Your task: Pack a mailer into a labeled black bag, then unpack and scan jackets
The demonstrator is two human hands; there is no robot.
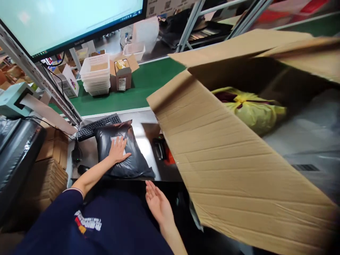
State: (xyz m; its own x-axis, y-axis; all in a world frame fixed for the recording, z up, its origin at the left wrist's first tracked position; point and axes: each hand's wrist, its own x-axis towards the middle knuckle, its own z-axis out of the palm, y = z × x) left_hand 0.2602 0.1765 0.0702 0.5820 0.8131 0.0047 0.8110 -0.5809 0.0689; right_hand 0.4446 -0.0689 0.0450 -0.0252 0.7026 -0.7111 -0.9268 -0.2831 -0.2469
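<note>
A black plastic mailer bag [135, 161] lies on the metal table, its lower edge near the table's front. My left hand [118, 150] rests flat on the bag with fingers spread, partly covering a white label [114, 139] on it. Just off the bag's lower right corner, my right hand [158, 202] hangs in the air in front of the table edge. Its palm is turned up, the fingers are stretched out, and nothing is in it.
A large open cardboard box [225, 170] fills the right side, holding a yellow tied bag [255, 113] and clear plastic. Behind the mailer sit a keyboard [98, 126], stacked white baskets [96, 74] and a small open box [123, 78]. A monitor [79, 24] hangs above.
</note>
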